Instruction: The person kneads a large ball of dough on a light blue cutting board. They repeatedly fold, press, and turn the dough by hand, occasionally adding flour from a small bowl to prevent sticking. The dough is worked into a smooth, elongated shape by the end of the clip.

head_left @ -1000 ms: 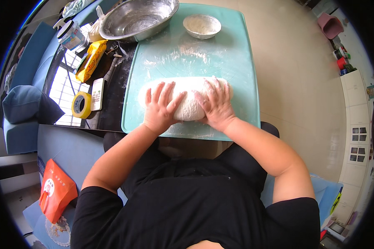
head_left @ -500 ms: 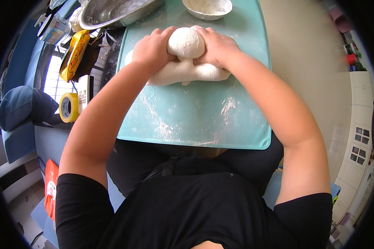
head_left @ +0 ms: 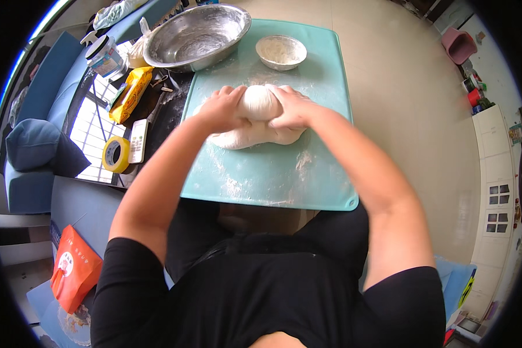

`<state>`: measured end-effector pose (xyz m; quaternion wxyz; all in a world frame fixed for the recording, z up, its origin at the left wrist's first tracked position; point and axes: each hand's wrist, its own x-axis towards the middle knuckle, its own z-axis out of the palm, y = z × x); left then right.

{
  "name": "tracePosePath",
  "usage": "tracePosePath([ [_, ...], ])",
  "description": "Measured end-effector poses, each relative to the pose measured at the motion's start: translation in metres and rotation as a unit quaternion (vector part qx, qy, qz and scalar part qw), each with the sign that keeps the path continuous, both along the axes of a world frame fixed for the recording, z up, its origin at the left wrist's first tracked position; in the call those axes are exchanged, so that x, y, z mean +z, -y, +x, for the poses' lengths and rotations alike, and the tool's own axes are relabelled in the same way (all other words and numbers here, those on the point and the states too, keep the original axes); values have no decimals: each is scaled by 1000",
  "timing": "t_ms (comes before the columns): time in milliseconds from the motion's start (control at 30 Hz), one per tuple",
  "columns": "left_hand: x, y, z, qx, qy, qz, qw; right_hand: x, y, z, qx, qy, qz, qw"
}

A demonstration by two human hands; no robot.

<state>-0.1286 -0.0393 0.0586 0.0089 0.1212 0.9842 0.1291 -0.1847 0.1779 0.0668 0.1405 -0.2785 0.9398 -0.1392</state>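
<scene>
A large mass of white dough (head_left: 260, 103) lies on a turquoise board (head_left: 255, 177) dusted with flour. Its middle bulges up as a smooth round lump between my hands, and a thick roll stretches across the side nearer me. My left hand (head_left: 223, 110) grips the dough from the left, fingers curled over the far side and thumb pressed inward. From the right, my right hand (head_left: 293, 107) holds it the same way, its thumb sunk below the lump. The dough hides parts of the fingers.
Beyond the dough stand a small metal bowl of flour (head_left: 281, 52) and a large floured steel basin (head_left: 197, 37). Left on the dark table are yellow tape (head_left: 116, 154), a white remote (head_left: 137, 141), a yellow packet (head_left: 131, 94) and a lidded jar (head_left: 105, 58). An orange bag (head_left: 75, 269) sits lower left.
The whole view has shifted, so the board, bowl and basin show more fully. Both hands stay on the dough, and its near roll looks shorter and more bunched together.
</scene>
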Motion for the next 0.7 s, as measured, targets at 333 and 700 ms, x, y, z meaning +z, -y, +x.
tracePosePath([
  [333,-39,-58,110,119,-264,65,955,-42,9,119,-36,-283,-161,945],
  [700,-42,-45,40,144,-271,86,948,-44,22,37,-24,-247,-171,954],
])
